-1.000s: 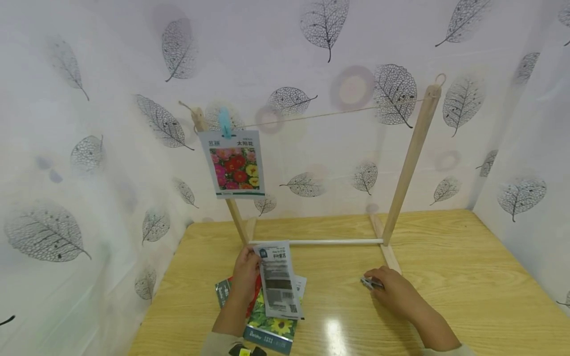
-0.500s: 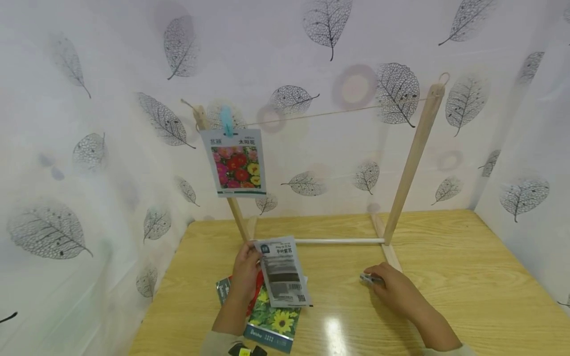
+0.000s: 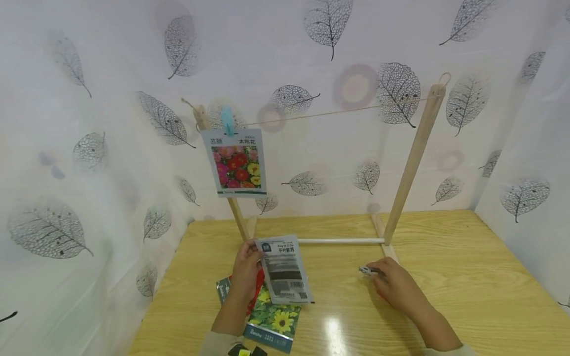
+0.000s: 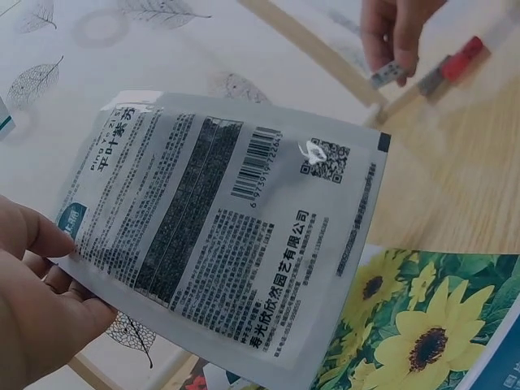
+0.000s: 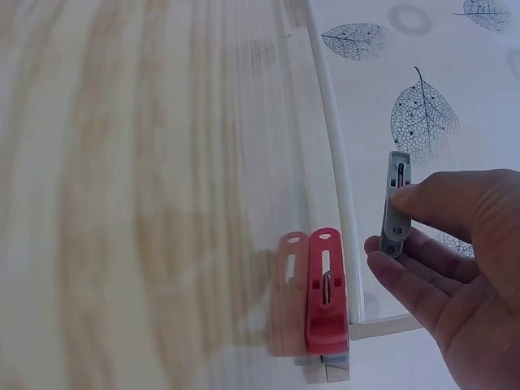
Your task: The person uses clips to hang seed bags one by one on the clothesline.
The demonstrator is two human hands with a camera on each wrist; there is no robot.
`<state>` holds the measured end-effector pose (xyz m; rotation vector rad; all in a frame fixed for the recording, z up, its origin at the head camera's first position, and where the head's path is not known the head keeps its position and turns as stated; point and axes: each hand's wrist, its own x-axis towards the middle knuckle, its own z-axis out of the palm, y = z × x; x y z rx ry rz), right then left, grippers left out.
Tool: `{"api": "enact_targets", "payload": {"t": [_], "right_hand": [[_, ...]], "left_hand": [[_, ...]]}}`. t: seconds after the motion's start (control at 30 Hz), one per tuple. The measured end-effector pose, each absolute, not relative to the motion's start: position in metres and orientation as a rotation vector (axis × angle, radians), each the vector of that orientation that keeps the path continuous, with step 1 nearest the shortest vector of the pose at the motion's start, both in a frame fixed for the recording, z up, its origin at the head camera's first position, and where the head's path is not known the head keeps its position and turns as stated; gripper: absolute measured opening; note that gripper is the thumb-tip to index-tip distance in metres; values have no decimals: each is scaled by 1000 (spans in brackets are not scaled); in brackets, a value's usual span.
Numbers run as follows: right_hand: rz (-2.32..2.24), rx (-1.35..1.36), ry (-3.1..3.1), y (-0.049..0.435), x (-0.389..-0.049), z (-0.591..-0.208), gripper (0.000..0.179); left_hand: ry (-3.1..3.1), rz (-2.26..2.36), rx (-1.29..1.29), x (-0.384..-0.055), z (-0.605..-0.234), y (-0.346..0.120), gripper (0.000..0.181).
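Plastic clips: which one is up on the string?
The light-blue plastic clip, gripping the white flower-picture packet. A red plastic clip lies on the wooden table; a grey plastic clip is in the right hand.

In the left wrist view, the grey packet [image 4: 191, 268] mid-frame reads "平叶紫苏" toward its upper left and "寿光欣欣然园艺有限公司" toward its lower right; it also bears a barcode [image 4: 258, 162], its digits starting "6 9739", and a QR code [image 4: 327, 166]. Left of centre in the head view, the hanging packet [image 3: 236, 165] reads "太阳花". At the bottom, the yellow-flower packet [image 3: 273, 320] carries script resembling "Beishu"; its smaller print is illegible.
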<state>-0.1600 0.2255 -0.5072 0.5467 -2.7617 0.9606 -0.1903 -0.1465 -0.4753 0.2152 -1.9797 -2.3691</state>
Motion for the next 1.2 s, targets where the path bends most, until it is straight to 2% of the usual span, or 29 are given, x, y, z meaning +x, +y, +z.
{"api": "enact_targets", "payload": {"t": [0.4, 0.7, 1.2], "right_hand": [[966, 567, -2736, 226, -161, -508, 33], [975, 522, -2640, 225, -162, -506, 23], [976, 541, -2490, 220, -164, -503, 20]], "left_hand": [[-2008, -2314, 216, -190, -473, -147, 28], [-2017, -2314, 223, -189, -471, -148, 30], [-2006, -2313, 234, -187, -465, -148, 31]]}}
